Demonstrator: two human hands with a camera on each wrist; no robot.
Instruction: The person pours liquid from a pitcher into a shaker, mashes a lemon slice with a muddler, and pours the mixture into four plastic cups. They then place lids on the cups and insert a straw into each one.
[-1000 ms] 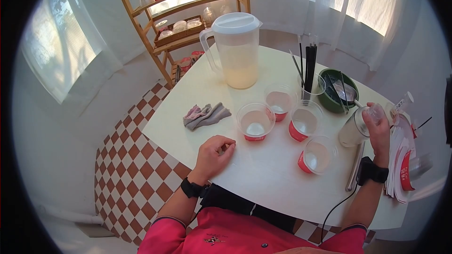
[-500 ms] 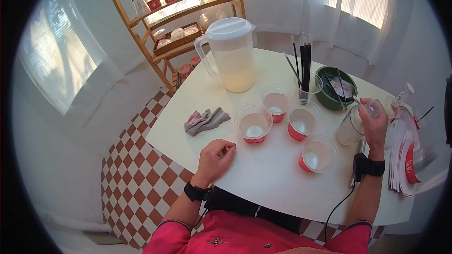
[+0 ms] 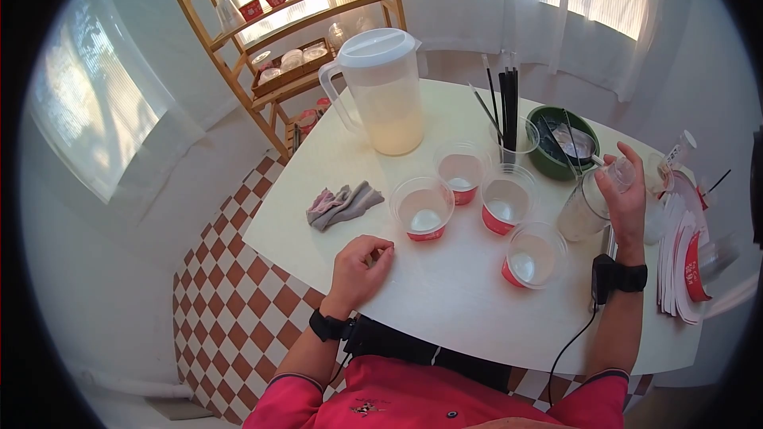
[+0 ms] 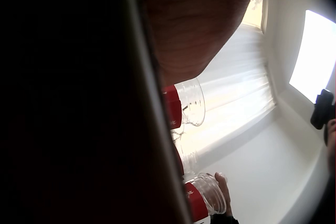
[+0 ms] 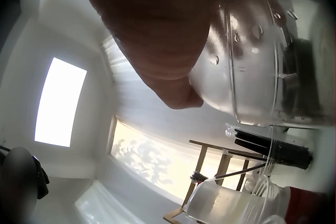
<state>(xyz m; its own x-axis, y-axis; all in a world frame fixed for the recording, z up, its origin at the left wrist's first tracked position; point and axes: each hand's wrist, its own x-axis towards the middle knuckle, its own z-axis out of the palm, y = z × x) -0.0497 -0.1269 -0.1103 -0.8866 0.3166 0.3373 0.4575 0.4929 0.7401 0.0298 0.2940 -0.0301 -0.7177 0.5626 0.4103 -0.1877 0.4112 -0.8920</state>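
Note:
Beside the green bowl, a clear cocktail shaker point(image 3: 580, 214) stands on the table, its domed top point(image 5: 220, 71) beaded with droplets in the right wrist view. My right hand point(image 3: 628, 210) is at that top, thumb and fingers spread apart around the cap. My left hand point(image 3: 362, 270) rests at the table's near left edge, loosely curled and holding nothing. Several clear plastic cups with red bands are grouped between the hands, including a left cup point(image 3: 422, 210) and a front cup point(image 3: 536, 258). A crumpled grey-pink cloth point(image 3: 343, 205) lies beyond my left hand.
A large lidded pitcher point(image 3: 383, 103) with pale liquid stands at the back. Black straws point(image 3: 509, 107) stand in a clear cup beside the green bowl point(image 3: 548, 167), which holds utensils. Stacked paper sleeves point(image 3: 675, 246) lie at the right edge. A wooden shelf point(image 3: 274, 95) stands behind.
My right hand's fingers have spread from their grip around the shaker's top. My left hand keeps its place on the table. The head view has shifted slightly.

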